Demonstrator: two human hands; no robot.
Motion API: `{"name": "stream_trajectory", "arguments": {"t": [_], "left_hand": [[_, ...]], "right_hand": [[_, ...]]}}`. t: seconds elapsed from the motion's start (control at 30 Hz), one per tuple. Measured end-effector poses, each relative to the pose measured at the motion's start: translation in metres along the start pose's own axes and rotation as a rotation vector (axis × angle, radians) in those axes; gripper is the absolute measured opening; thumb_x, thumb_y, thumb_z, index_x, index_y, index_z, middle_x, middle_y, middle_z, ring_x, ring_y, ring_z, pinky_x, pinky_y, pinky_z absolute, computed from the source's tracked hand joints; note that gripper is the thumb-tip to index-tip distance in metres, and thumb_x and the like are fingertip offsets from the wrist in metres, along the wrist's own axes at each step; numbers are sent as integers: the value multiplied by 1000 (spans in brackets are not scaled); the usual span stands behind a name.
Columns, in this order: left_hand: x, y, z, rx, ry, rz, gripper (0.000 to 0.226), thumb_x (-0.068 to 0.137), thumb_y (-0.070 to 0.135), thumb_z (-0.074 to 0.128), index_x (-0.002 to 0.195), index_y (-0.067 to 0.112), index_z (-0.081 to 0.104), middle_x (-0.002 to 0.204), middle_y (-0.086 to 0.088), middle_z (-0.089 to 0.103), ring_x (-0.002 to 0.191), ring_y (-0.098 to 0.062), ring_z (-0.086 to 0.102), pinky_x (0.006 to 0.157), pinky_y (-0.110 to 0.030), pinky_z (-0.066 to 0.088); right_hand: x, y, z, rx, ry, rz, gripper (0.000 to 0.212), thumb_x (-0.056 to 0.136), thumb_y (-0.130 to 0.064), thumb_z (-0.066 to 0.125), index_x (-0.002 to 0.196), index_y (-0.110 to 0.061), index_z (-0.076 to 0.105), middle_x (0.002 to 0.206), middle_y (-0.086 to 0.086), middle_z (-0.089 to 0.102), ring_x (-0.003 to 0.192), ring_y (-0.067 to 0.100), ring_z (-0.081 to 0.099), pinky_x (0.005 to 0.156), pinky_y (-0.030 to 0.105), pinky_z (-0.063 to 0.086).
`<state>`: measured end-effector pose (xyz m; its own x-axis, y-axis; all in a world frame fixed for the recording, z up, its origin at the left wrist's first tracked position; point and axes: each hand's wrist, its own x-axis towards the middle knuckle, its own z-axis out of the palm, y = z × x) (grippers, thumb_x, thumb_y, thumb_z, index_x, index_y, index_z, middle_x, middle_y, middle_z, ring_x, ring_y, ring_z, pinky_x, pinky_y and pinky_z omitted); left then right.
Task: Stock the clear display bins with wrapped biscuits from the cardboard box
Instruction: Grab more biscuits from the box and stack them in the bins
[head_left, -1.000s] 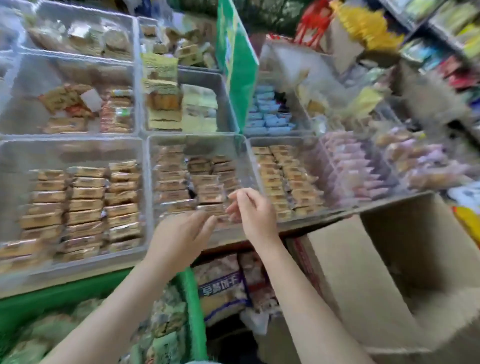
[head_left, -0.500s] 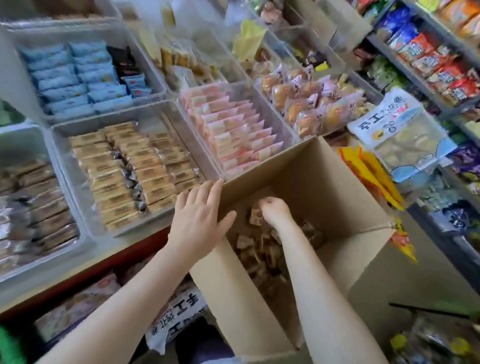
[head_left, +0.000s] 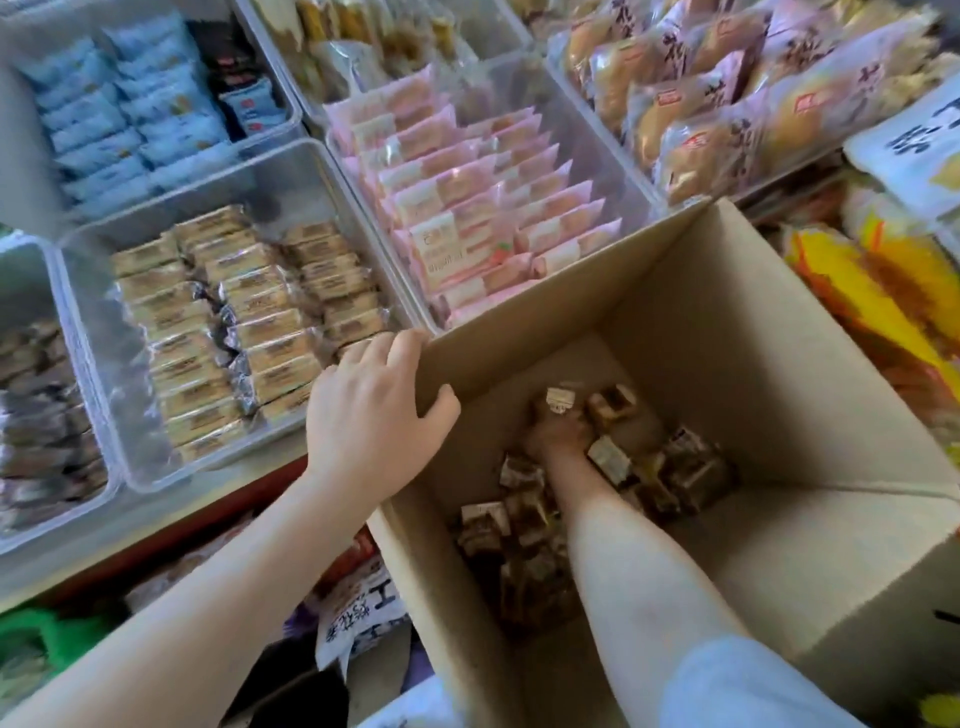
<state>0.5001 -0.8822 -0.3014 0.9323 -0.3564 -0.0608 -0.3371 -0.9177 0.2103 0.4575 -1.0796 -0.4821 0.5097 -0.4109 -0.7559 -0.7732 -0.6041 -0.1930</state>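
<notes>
Left hand (head_left: 371, 410) grips corner rim of cardboard box (head_left: 769, 415), thumb inside, fingers curled over edge. Right hand (head_left: 558, 431) deep in box among wrapped biscuits (head_left: 519, 519), fingers closing on some. Clear bins (head_left: 291, 176) beside box, stocked

Box (head_left: 737, 332) under my left hand (head_left: 371, 415): matt brown cardboard. Bins (head_left: 311, 171): clear, glossy plastic. Biscuits (head_left: 608, 457) at my right hand (head_left: 553, 434): shiny film wrappers.
</notes>
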Motion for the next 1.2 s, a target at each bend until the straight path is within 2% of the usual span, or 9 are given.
{"name": "stream_trajectory", "arguments": {"t": [0.3, 0.47, 0.53, 0.63, 0.73, 0.83, 0.97, 1.07, 1.2], "left_hand": [[2, 5, -7, -34, -18, -35, 49, 94, 51, 53, 131, 19, 55, 118, -2, 65, 106, -24, 61, 79, -35, 48], [-4, -1, -21, -140, -134, -30, 56, 97, 57, 45, 140, 22, 48, 134, 0, 58, 124, -22, 53, 94, -36, 45], [-8, -6, -38, -311, -250, -42, 56, 98, 59, 45, 143, 26, 47, 139, 2, 54, 128, -19, 49, 99, -35, 43], [-27, -30, -67, -943, -312, -223, 36, 94, 57, 57, 120, 33, 61, 121, 6, 62, 104, -12, 55, 86, -28, 48], [-60, -83, -90, -1313, -167, -410, 28, 75, 54, 78, 92, 34, 69, 94, -1, 72, 72, -16, 64, 70, -52, 61], [-105, -166, -110, -1481, -43, -443, 17, 90, 20, 74, 106, 14, 72, 92, -7, 75, 68, -14, 71, 55, -29, 57], [-180, -292, -122, -1525, 17, -438, 24, 87, 24, 77, 108, 17, 70, 87, -3, 77, 73, -13, 71, 64, -23, 54], [-232, -379, -113, -1462, 123, -541, 46, 68, 49, 82, 103, 21, 68, 88, 3, 75, 76, -11, 68, 66, -23, 52], [-305, -492, -93, -1053, 338, -717, 37, 87, 55, 63, 115, 31, 66, 107, 7, 71, 101, -11, 66, 87, -36, 53]], "right_hand": [[-29, -21, -31, 434, 46, -110, 46, 105, -23, 44, 151, -21, 42, 151, 14, 47, 138, 35, 42, 111, 35, 37], [-120, -40, -66, 811, 158, -95, 83, 99, -31, 56, 160, -36, -1, 151, 13, 44, 131, 36, 51, 103, 40, 43], [-169, -52, -67, 822, 287, -227, 87, 94, -31, 64, 158, -29, 5, 146, 11, 47, 125, 30, 54, 100, 37, 45], [-234, -83, -49, 708, 424, -529, 70, 85, -25, 76, 140, -22, 33, 130, 3, 55, 116, 19, 60, 98, 35, 53], [-280, -131, -14, 536, 412, -773, 68, 79, -34, 78, 135, -19, 44, 128, 0, 56, 116, 14, 58, 97, 31, 51], [-321, -185, 31, 537, 229, -833, 57, 84, -41, 77, 132, -29, 49, 125, -9, 61, 110, 1, 61, 90, 18, 49], [-358, -254, 104, 598, -93, -766, 31, 91, -41, 70, 118, -28, 64, 107, -1, 72, 89, 12, 71, 80, 27, 55], [-384, -307, 176, 485, -170, -771, 16, 94, -34, 70, 109, -27, 69, 98, 1, 76, 79, 18, 71, 73, 34, 57], [-412, -377, 264, 297, -139, -833, 15, 90, -30, 72, 104, -30, 67, 102, -5, 73, 98, 15, 69, 90, 37, 56]]}}
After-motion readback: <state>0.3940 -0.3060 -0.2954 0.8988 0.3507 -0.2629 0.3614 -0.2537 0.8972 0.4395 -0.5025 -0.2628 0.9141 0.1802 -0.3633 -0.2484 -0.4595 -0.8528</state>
